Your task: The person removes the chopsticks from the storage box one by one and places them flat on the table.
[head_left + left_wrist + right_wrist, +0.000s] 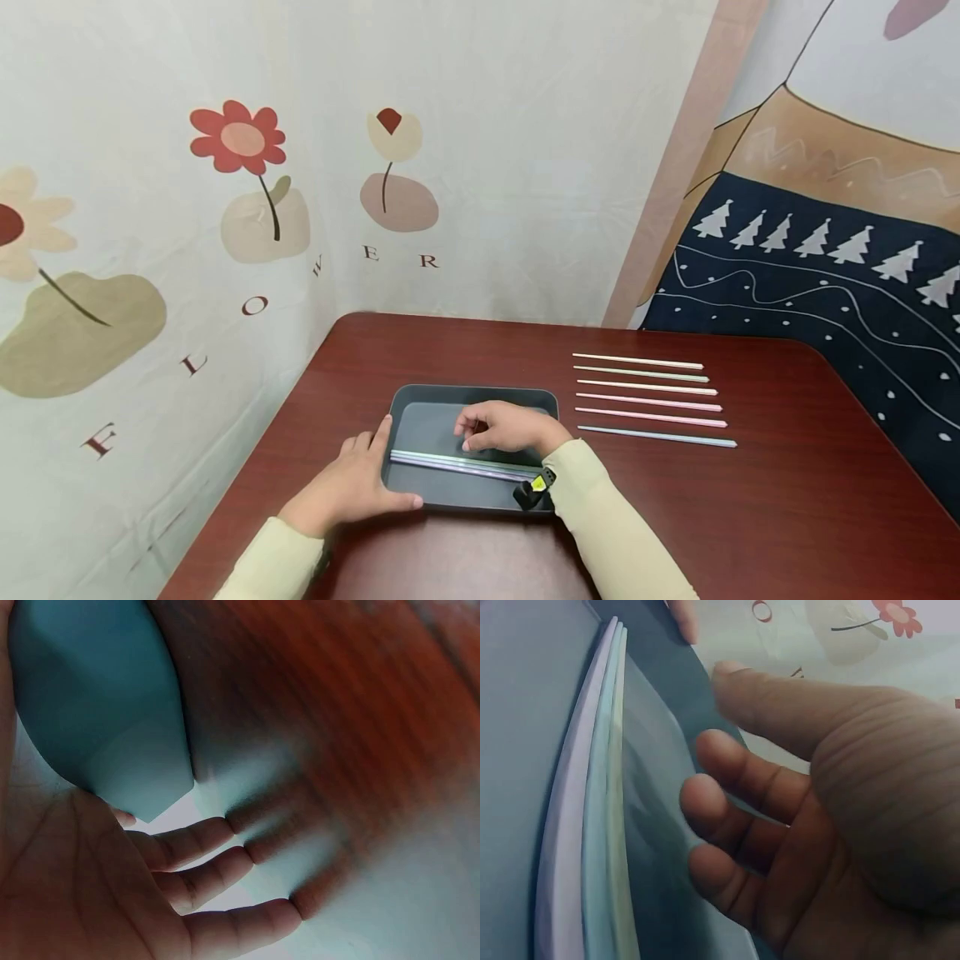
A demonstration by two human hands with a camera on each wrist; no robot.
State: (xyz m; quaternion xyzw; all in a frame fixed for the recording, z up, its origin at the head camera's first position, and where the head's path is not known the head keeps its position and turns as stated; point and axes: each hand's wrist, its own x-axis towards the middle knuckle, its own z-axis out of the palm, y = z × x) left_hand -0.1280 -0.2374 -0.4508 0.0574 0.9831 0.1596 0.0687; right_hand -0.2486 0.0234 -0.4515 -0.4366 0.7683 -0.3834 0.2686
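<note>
A dark grey rectangular tray (423, 417) lies on the table before me. Three pastel chopsticks (465, 466) rest side by side in its near half; the right wrist view shows them as a lilac chopstick (564, 825), a light blue one (598, 825) and a pale green one (619, 825). My left hand (345, 482) touches the tray's left side, thumb at the near corner, other fingers straight and spread. Over the tray, behind the chopsticks, hovers my right hand (510, 427), its fingers loosely bent and nothing between them. My right forearm covers part of the tray's right end.
Several more chopsticks (648, 402) lie in a spaced row on the reddish-brown table (810, 500), right of the tray, all pointing roughly the same way. A curtain with printed flowers (510, 167) hangs behind the table and along its left side.
</note>
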